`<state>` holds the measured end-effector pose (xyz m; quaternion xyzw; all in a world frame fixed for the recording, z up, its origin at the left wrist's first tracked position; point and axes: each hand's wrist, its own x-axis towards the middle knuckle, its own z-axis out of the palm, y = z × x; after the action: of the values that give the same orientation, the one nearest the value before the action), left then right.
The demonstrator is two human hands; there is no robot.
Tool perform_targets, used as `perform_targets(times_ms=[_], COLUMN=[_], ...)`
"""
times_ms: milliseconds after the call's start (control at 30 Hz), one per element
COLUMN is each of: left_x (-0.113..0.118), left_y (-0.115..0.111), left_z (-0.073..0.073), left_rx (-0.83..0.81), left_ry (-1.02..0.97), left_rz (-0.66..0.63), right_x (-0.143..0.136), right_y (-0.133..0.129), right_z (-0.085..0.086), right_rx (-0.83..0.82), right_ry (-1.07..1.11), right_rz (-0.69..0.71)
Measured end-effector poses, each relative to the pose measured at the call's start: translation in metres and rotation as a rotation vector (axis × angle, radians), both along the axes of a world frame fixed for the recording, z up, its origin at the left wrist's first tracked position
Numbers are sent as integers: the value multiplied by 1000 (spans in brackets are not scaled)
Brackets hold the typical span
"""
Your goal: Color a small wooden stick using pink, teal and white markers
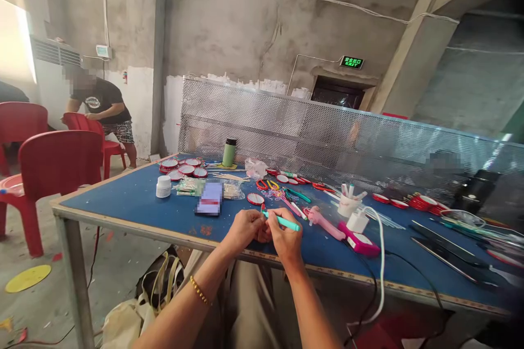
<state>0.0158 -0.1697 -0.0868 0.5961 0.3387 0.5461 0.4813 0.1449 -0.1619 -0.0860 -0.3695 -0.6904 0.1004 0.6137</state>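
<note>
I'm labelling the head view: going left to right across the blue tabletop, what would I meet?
White lidded bottle, phone, left hand, right hand, magenta power strip, heaped red-rimmed discs.

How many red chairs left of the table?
3: nearest chair by the table's left end, second chair behind it at the view's left edge, third chair by the bending person. Others may be hidden behind them.

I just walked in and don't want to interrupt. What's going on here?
At the blue table, the right hand holds a teal pen, its tip close to the left hand; whatever sits between those fingers is too small to make out. The phone lies nearby. Off left, another person leans over a red chair.
</note>
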Motion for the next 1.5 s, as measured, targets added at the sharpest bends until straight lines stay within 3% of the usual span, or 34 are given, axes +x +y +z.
perform_targets(times_ms=[767,1500], left_x=[-3,-2], left_y=[4,5], left_z=[-3,-6], left_rx=[90,39], left_ry=[165,124], left_rz=[54,36], right_x=[-1,-2], right_y=[2,-1], right_z=[1,2], right_rx=[-5,-5], right_ry=[-10,36], right_rz=[3,-8])
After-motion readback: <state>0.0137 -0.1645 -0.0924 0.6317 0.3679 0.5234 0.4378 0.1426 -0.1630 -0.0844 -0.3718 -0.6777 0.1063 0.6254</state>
